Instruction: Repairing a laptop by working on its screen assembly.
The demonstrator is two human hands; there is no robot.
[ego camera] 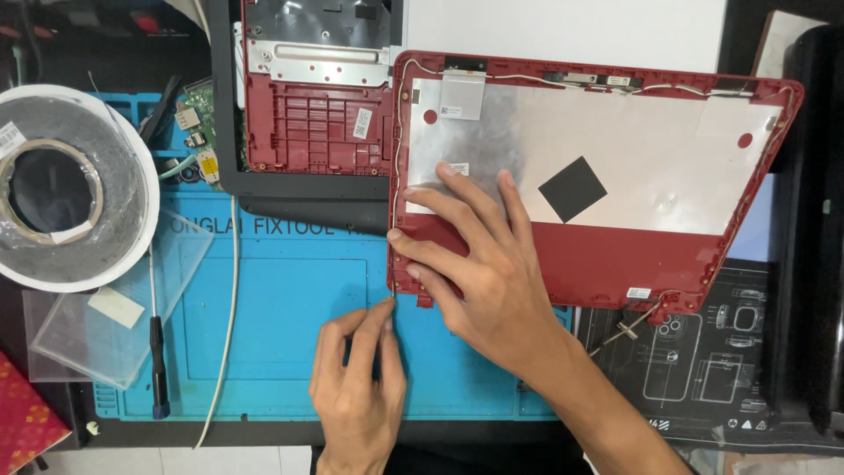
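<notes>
Blue repair mat [290,299] under red laptop lid shell [615,255]. Right hand [479,264] spread flat, pinning its lower left corner; left hand [360,378] pinching at corner edge, grasp contents unclear. Best kept pressed steady, pulling gently.

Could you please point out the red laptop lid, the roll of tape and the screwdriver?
Red laptop lid [615,255]: head view, bare red strip below the foil.
Roll of tape [123,189]: head view, right side.
Screwdriver [158,365]: head view, dark handle.

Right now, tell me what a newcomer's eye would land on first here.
The big red laptop lid shell at centre right, its silver lining bared, with the right hand flat on its lower left corner. Below, the left hand pinches at that corner's edge over the blue work mat; a tape roll sits far left.
</notes>
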